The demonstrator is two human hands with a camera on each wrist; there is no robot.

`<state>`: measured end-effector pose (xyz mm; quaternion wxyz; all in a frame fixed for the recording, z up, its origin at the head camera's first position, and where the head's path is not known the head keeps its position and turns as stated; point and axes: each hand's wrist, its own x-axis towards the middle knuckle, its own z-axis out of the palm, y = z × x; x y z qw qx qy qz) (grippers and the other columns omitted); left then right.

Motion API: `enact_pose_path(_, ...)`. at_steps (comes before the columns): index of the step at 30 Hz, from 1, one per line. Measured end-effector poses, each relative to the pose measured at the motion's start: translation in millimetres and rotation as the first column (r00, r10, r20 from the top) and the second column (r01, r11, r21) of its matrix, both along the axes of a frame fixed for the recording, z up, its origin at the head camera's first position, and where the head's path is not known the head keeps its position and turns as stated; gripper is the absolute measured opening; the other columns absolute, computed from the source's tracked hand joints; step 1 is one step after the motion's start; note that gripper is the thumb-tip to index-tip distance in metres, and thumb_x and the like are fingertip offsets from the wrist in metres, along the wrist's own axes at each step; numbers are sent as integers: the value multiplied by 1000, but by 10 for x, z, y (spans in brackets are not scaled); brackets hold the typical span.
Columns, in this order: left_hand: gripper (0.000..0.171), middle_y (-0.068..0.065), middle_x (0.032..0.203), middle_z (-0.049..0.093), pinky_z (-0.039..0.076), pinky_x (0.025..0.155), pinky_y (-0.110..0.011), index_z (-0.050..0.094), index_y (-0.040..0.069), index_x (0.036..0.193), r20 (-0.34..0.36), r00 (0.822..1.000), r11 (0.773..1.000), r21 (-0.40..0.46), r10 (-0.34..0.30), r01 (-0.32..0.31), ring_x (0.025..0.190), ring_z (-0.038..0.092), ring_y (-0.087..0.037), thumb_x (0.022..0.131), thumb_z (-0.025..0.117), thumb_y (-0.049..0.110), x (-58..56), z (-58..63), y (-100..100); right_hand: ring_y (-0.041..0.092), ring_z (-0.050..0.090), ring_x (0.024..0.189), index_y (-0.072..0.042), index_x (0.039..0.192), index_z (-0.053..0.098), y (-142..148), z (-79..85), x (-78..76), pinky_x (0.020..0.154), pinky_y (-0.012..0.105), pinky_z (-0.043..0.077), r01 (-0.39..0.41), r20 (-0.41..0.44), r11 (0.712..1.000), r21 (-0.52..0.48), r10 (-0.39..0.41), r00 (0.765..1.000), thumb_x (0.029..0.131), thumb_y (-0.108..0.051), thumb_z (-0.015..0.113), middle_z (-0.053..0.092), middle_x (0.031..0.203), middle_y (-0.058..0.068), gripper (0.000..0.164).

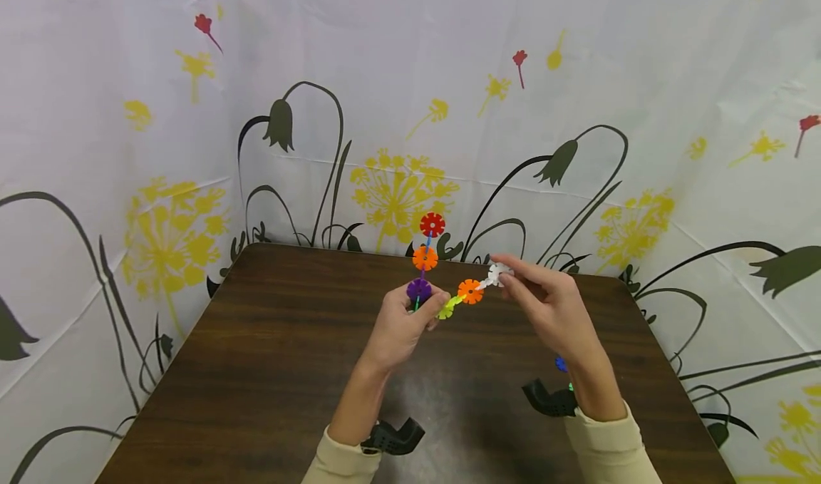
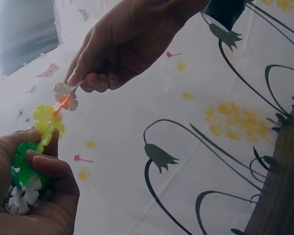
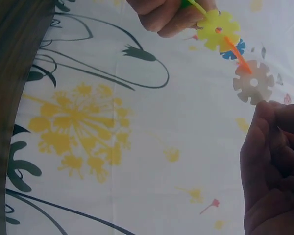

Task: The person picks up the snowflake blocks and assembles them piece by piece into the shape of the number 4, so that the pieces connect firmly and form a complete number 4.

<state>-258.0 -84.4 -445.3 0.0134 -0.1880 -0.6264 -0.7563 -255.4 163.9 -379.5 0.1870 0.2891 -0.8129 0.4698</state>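
Note:
A chain of notched plastic discs is held up over the table between both hands. My left hand grips its middle, near a purple disc. Above that hand rise an orange disc and, at the top, a red disc. To the right run a yellow disc, a second orange disc and white discs at the end. Thumb and fingertips of my right hand pinch a white disc there. In the left wrist view, a green disc and a pale disc sit inside the left palm, partly hidden by fingers.
Below lies a dark wooden table. A blue disc and a bit of a green piece show beside the right wrist, mostly behind it. Black camera mounts stick out from both wrists. A flower-printed curtain hangs behind the table.

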Motion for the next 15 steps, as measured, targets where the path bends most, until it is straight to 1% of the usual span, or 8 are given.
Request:
enact_pose_path(3,18,-5,76,56,46,62,-22,71,-4,105,13,1000,1000,-4,2,-2,66,52,-15,105,70,13,-6,12,20,9,67,75,-12,139,73,31,6,-4,72,20,60,17,15,999,33,-17,1000,103,1,69,72,85,0,39)
enact_pose_path(5,19,-4,80,59,50,65,-22,70,-3,106,33,999,1000,-19,-2,2,69,55,-15,106,71,16,-5,14,42,9,66,75,-13,140,72,47,5,1,71,20,60,24,15,999,41,-24,1000,104,0,67,71,85,0,38)
enact_pose_path(7,21,-4,87,61,54,68,-22,68,-1,109,54,998,999,-30,-18,19,74,59,-17,106,70,20,0,4,69,9,67,78,-14,139,72,57,12,18,74,21,61,26,14,999,41,-26,1000,105,0,67,72,88,0,38)
enact_pose_path(9,22,-4,94,63,58,74,-25,66,3,113,77,996,998,-28,-52,54,80,64,-18,107,69,24,5,-13,94,10,67,80,-14,138,73,58,28,37,76,21,61,23,12,999,30,-23,1000,105,0,66,72,90,1,37)
enact_pose_path(10,23,-4,98,64,59,77,-27,65,4,116,85,994,997,-22,-72,74,82,66,-20,108,68,25,7,-22,104,10,67,80,-15,137,73,61,34,43,75,21,61,22,12,999,26,-23,1000,105,0,66,72,89,2,36)
enact_pose_path(13,25,-6,111,66,63,83,-34,62,8,123,101,986,991,19,-135,133,86,72,-22,110,65,29,-8,-54,115,11,67,80,-14,135,73,62,52,43,74,21,60,9,25,1000,10,-10,1000,104,0,67,72,88,6,34)
enact_pose_path(15,27,-9,118,68,64,87,-35,62,8,126,110,979,985,48,-169,165,90,77,-22,110,63,31,-33,-75,105,11,68,79,-14,134,74,65,48,23,72,22,60,-2,37,1000,13,1,999,104,-2,68,71,87,7,33)
